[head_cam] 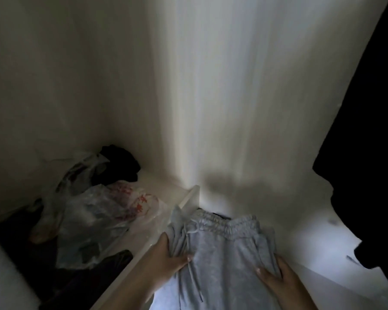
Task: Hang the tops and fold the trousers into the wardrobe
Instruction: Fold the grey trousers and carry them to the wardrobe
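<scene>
White wardrobe shelf [323,249], right compartment: folded grey trousers [222,260] lie on it at back-left corner, elastic waistband toward back wall, drawstring trailing forward. Something dark just shows behind waistband; cannot tell what. White divider [157,240] bounds shelf's left edge. Left compartment floor [157,182]: clear plastic bags [99,211], one with red print, dark garment [119,164] in back corner, dark clothing [92,276] toward front edge.
</scene>
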### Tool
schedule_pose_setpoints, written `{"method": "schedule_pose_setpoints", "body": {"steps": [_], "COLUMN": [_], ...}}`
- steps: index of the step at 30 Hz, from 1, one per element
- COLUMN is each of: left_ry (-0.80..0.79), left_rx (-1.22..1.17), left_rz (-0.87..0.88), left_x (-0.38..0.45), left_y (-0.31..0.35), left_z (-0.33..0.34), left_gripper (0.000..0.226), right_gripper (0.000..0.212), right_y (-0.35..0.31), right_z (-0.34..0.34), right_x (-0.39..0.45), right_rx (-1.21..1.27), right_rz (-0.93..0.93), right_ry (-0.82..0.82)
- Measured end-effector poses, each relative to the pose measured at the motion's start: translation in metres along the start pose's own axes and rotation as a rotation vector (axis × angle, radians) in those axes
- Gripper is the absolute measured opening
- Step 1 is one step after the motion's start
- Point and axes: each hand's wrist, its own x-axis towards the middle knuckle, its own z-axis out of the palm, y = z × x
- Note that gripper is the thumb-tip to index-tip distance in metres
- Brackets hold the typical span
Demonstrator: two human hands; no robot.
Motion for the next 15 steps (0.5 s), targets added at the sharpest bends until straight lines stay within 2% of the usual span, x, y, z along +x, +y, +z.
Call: {"method": "schedule_pose_setpoints", "body": {"steps": [3,7,9,12,15], "left_ry": [-0.022,-0.023,-0.049,-0.043,-0.059], "left_rx": [-0.091,-0.056,-0.011,0.092,0.234], "left_rz": [0.006,0.090,0.123,0.175,0.164], "left_x": [0.040,0.091,0.118,0.155,0.184], "left_y": [-0.009,-0.020,-0.030,-0.047,-0.070], "left_z": [0.012,0.025,0.032,0.045,0.069], "left_gripper": [0.040,0.037,0.037,0.050,0.050], "right_gripper": [0.060,0.059,0.077,0.100,0.073], "right_y": [0.018,0.045,0.064,0.089,0.117], "right_z": [0.005,0.012,0.016,0.025,0.032], "right_x": [0.035,0.078,0.094,0.113,0.131], "right_rx": [0.016,0.067,0.094,0.114,0.144], "right_rz": [-0.032,-0.048,-0.043,-0.085,-0.004], "right_ry": [0.043,0.110,0.100,0.142,0.170]}}
